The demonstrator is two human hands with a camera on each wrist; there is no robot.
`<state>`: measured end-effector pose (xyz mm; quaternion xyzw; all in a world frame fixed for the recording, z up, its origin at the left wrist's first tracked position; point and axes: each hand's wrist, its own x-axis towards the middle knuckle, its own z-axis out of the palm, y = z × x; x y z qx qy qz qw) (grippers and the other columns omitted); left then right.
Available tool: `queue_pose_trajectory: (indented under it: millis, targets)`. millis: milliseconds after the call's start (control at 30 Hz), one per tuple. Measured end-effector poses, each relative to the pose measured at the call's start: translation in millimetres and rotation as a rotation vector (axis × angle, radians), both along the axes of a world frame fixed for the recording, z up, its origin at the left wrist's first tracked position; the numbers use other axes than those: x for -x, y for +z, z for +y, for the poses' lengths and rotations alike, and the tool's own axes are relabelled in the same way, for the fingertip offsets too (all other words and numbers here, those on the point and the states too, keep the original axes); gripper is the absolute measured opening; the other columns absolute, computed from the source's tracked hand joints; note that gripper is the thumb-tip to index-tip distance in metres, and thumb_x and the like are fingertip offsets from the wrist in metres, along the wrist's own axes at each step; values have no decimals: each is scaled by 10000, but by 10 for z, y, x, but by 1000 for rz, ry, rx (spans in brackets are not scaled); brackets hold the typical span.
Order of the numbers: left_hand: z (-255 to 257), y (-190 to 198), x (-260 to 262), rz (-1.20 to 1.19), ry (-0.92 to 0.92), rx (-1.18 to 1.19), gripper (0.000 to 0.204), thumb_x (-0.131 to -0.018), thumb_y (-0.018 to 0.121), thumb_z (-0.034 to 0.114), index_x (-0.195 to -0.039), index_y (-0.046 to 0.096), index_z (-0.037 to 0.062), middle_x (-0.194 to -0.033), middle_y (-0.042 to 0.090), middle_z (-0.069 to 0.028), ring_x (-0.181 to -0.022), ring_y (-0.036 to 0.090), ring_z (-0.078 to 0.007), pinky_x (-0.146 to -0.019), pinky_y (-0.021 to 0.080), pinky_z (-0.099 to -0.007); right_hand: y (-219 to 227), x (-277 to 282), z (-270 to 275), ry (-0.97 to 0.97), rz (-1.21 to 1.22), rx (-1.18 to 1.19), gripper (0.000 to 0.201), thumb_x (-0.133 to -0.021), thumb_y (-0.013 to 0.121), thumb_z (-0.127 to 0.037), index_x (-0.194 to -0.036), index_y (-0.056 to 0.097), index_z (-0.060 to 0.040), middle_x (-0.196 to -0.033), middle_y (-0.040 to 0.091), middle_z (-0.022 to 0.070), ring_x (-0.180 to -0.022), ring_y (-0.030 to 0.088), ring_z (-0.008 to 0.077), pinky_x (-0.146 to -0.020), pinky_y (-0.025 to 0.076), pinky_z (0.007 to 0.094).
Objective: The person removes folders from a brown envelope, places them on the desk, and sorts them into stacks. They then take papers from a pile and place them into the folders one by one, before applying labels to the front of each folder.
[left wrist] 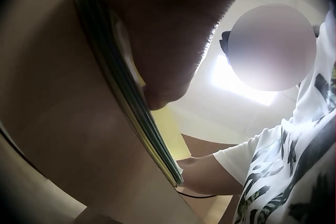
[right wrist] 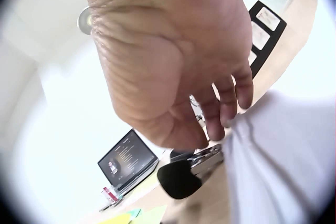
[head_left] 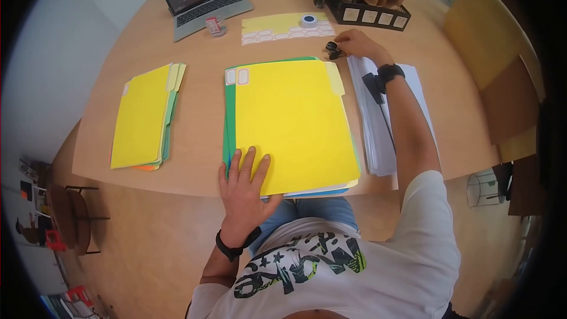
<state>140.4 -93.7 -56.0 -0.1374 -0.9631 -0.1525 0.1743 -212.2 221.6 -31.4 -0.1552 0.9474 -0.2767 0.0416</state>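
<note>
A stack of folders [head_left: 289,124], with a yellow one on top and green edges showing, lies in front of me. My left hand [head_left: 245,180] rests on its lower left corner, fingers spread over the yellow cover and thumb by the near edge. In the left wrist view the stacked edges [left wrist: 134,106] run beneath that hand. Beyond the stack, my right hand [head_left: 361,44] reaches to black binder clips [head_left: 333,51]. In the right wrist view its thumb and fingertips bend in at the silver arms of a black clip [right wrist: 181,178].
A smaller folder stack [head_left: 142,115] lies at the left, white papers [head_left: 372,121] under my right forearm. Farther back are a laptop [head_left: 204,3], a small red-and-clear box [head_left: 215,26], a label sheet [head_left: 266,26] with a white roll [head_left: 309,20], and a black book rack [head_left: 375,16].
</note>
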Motion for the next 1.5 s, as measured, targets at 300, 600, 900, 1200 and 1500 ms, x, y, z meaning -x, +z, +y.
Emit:
queue_pose_trajectory:
  millis: [300,600,900,1200,1500]
  targets:
    - [-35,-58,53,14,-36,5,634,-712,726,453,-1227,596,105,-1349,492,-195,-1272,408,-438,-987,340,-550,23,33,-1239,261,306,-479,445,-842,495,-63,-1262,602,-162,-1240,540,188,-1127,553,372,-925,466,442]
    - [-42,-84,43,18,-15,-42,646,-721,701,475,-1243,593,110,-1360,491,-189,-1284,413,-425,-1006,323,-544,-48,220,-1498,113,162,-649,370,-876,501,-42,-1227,615,-69,-1240,533,198,-1119,573,365,-926,488,392]
    - [-47,-60,56,24,-22,-46,641,-733,688,468,-1250,588,102,-1369,485,-189,-1289,411,-420,-999,323,-538,-181,370,-1445,200,272,-685,333,-871,508,-64,-1182,625,-66,-1174,585,180,-1040,594,349,-893,483,399]
    - [-38,-110,64,63,-24,-30,614,-740,684,453,-1234,591,100,-1353,497,-190,-1262,436,-425,-982,339,-539,167,-570,-1692,783,329,-142,335,-885,529,-92,-1211,610,-95,-1128,589,121,-1024,568,293,-854,463,398]
    - [-34,-108,43,82,-23,-22,599,-739,687,444,-1221,599,98,-1345,503,-190,-1264,434,-424,-984,340,-540,-122,-870,-1967,644,576,-469,482,-834,542,-32,-1311,533,-104,-1063,564,122,-976,573,281,-808,472,385]
